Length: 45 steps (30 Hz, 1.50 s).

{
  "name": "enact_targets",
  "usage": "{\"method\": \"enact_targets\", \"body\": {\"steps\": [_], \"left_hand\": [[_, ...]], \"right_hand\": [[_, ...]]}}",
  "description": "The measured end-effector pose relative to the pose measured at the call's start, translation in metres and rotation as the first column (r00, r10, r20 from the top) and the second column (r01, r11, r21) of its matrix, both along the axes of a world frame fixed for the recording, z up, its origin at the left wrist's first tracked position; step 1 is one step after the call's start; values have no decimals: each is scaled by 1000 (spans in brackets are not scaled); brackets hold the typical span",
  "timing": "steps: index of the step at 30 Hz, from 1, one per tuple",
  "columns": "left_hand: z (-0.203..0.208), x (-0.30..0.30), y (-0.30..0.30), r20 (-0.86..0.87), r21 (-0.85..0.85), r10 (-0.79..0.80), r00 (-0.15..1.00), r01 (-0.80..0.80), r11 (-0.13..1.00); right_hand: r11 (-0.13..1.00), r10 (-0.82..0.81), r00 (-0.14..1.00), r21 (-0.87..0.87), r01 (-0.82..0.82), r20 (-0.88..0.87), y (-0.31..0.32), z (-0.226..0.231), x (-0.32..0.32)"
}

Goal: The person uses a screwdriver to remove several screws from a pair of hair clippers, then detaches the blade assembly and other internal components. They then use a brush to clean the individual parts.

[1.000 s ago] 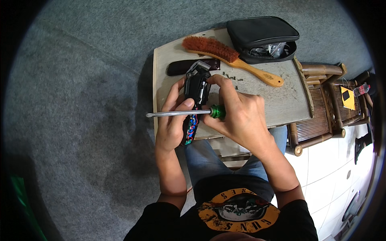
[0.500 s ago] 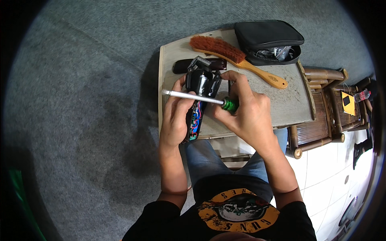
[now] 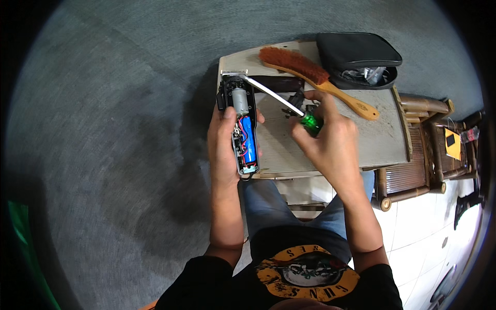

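Observation:
My left hand [image 3: 222, 142] is wrapped round an opened hair clipper [image 3: 249, 139], blade end pointing away from me. Inside its black shell show a silver motor [image 3: 240, 101], a blue battery and red and black wires. My right hand [image 3: 330, 132] grips a screwdriver [image 3: 311, 123] by its green handle; the long shaft slants up-left, its tip by the clipper's blade. At the right index fingertip is a small black plastic part [image 3: 296, 100]; whether it is pinched or only touched is hard to see. A dark clipper cover [image 3: 279, 83] lies behind the shaft.
A brush [image 3: 294, 61] with reddish bristles and a wooden handle lies across the small grey table [image 3: 361, 144]. Behind it stands an open black zip case [image 3: 356, 49] with clear packets inside. Bamboo chairs [image 3: 408, 178] are at the right, one bearing a yellow item [image 3: 453, 147].
The black part has come away from around the motor, and my right hand has moved right. The clipper has tilted, with its motor and battery now showing fully.

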<state>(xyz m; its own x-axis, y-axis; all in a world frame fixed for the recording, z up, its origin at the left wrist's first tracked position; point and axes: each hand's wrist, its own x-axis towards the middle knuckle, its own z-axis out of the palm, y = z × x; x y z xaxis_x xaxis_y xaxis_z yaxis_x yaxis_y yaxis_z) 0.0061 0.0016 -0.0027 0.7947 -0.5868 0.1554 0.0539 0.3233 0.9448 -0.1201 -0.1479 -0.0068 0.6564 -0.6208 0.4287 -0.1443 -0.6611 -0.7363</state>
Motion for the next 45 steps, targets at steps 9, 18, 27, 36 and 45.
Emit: {"method": "enact_targets", "body": {"steps": [9,18,27,36,45], "left_hand": [[4,1,5,20,0,50,999,-50,999],[6,-3,7,28,93,23,999,-25,995],[6,-4,6,42,82,22,999,-25,996],[5,-4,6,49,106,29,998,-34,994],[-12,3,8,-118,-149,-9,993,-9,989]], "right_hand": [[1000,-23,989,-18,20,-148,3,8,2],[999,-6,984,-34,0,-177,1,10,1],[998,6,996,59,-1,-87,1,12,-1],[997,22,997,81,-16,-74,3,14,-1],[985,48,999,168,-46,-6,2,13,-8]]}}
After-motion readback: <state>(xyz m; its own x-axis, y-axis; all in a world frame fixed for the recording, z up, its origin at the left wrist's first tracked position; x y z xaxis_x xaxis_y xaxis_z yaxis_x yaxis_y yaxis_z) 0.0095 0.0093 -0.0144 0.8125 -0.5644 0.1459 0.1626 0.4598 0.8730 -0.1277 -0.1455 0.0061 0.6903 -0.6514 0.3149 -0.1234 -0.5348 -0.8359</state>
